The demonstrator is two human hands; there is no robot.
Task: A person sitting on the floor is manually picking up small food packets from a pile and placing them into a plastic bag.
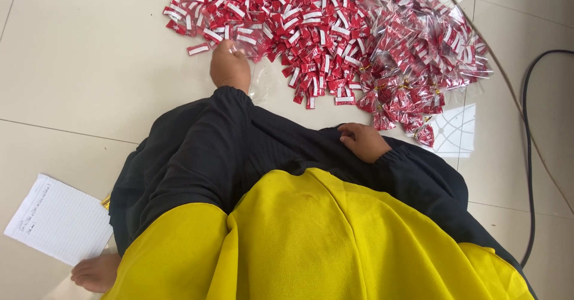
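A room with a tiled floor (89, 66) is shown, probably a home used for small packing piecework. The large glossy cream tiles are seen across the whole frame. A heap of small red-and-white sachets (281, 19) is spread directly on the floor at the upper centre, with filled clear bags (424, 49) at the upper right. A lined paper sheet (57, 219) is laid at the lower left, and a black cable (529, 126) is run along the right edge.

Small red-and-white packets (281, 25) lie loose in a heap on the floor, touching the left hand's (229, 66) fingertips, well beyond the right hand (363, 141).
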